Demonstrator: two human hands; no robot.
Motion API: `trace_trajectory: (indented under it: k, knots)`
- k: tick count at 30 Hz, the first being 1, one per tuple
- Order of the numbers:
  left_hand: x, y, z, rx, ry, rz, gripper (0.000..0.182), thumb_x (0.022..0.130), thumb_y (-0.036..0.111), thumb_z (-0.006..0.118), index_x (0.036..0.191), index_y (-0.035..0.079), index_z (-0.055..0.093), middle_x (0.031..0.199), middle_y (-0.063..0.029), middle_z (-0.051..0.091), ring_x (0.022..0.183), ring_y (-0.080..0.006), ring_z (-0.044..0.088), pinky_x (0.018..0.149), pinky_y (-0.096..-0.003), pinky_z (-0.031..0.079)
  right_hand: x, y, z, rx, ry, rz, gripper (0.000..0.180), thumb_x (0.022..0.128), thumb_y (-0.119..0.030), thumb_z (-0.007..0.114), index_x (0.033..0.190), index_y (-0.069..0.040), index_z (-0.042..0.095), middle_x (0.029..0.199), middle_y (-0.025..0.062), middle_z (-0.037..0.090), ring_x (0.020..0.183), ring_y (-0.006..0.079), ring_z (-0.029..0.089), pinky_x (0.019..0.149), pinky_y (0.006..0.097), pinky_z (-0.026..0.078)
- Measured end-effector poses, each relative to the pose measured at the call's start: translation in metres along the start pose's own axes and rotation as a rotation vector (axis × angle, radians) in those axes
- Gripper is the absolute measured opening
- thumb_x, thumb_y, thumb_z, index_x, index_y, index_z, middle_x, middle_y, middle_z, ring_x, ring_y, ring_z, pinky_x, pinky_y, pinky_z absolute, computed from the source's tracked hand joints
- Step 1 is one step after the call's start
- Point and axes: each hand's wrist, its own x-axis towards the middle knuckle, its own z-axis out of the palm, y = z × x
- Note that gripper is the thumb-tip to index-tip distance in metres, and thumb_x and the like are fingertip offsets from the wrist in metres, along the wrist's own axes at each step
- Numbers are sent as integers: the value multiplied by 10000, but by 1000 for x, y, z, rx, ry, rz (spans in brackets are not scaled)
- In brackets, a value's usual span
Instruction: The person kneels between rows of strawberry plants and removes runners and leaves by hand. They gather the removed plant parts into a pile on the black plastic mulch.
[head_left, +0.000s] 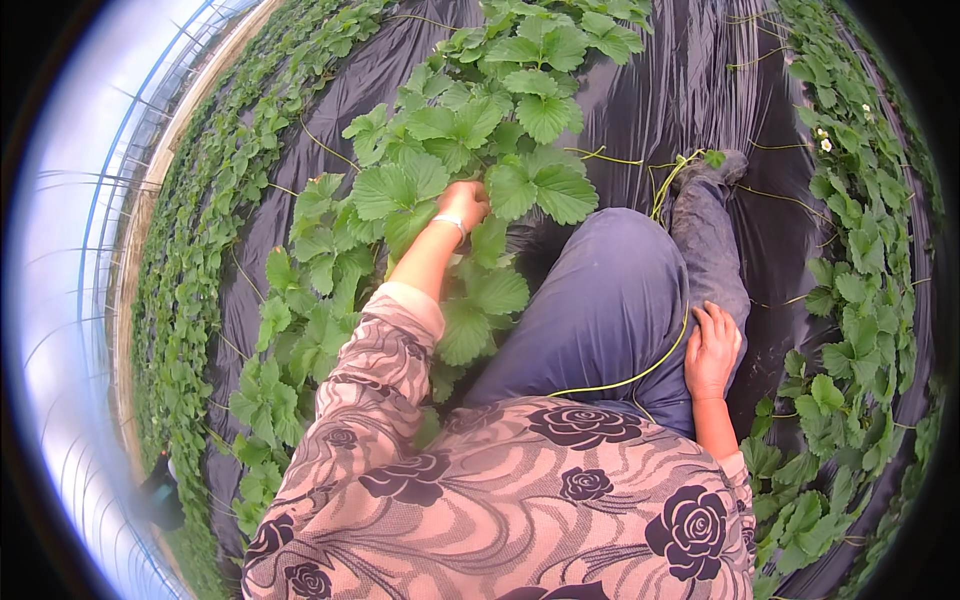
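Note:
My left hand (463, 204) reaches in among the leaves of a strawberry plant (409, 187), its fingers curled down. Leaves and the back of the hand hide the fingertips, so whether they grip anything is unclear. A white band (450, 220) circles that wrist. My right hand (712, 351) lies on my trousered leg beside the knee, fingers loosely extended and nothing held. One long yellow-green runner (637, 381) trails over my lap. More cut or loose runners (666, 187) lie by my shin and shoe, with a small leaf among them.
Black plastic mulch film (637, 97) covers the ground between the rows. To the right runs another strawberry row (862, 247) with white flowers (826, 144); a further row (195, 247) stands left. Thin runners cross the film. A greenhouse wall (82, 225) with curved framing borders the left side.

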Motion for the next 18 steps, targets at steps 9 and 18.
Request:
trace_trajectory:
  k: [9, 18]
  knots:
    - [18, 71, -52, -946, -16, 42, 70, 883, 114, 680, 900, 46, 674, 699, 10, 636, 544, -64, 534, 500, -212, 408, 2, -4, 1, 12, 26, 12, 258, 818, -55, 588, 1068, -58, 650, 1221, 87, 609, 1188, 289, 521, 1027, 428, 370]
    - [-53, 160, -89, -1200, -729, 308, 221, 959, 184, 597, 1099, 23, 656, 969, -90, 702, 836, -152, 670, 738, -266, 521, 1, -2, -1, 40, 27, 34, 254, 816, -51, 598, 1062, -60, 659, 1207, 83, 618, 1186, 279, 525, 1028, 426, 371]
